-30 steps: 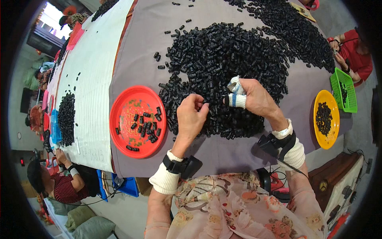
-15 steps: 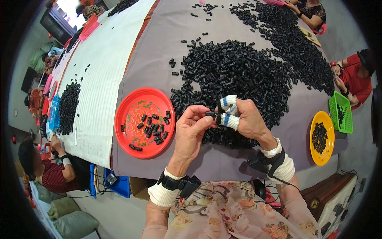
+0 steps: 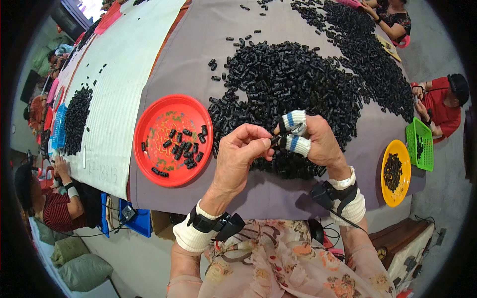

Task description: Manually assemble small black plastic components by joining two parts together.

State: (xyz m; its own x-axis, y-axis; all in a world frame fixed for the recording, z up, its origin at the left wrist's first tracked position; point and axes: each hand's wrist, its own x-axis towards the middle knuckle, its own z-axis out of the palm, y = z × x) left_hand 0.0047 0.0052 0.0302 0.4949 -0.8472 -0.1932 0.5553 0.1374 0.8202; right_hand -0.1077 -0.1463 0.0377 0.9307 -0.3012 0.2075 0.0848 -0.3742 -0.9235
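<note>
We see both hands meeting just in front of the big heap of small black parts [image 3: 293, 94], which we take as our landmark. The left hand [image 3: 238, 159] has its thumb and forefinger pinched shut on a small black piece [image 3: 275, 141], and the right hand [image 3: 318, 144] closes on the same piece from the other side, so its grip is clenched around that piece too. Held between 2 hands at chest height above the near edge of the heap, the piece sits where the eyes can check it closely. The right hand's fingertips [image 3: 293, 120] wear white knitted sleeves with blue bands, probably to spare the skin from hard edges.

The parts in the heap look like short, blocky plastic cylinders, matte black and loosely tumbled over the grey table [image 3: 189, 59]. Left of the heap lies a round red plate [image 3: 149, 124], glossy with a faint pattern, carrying about 20 of the same black pieces; it sits within easy reach of the left hand. Right of the heap, at the table's edge, are a round yellow plate [image 3: 396, 198] and a green mesh basket [image 3: 420, 144], each holding some black parts. Both wrists carry white cuffs with black strapped devices.
</note>
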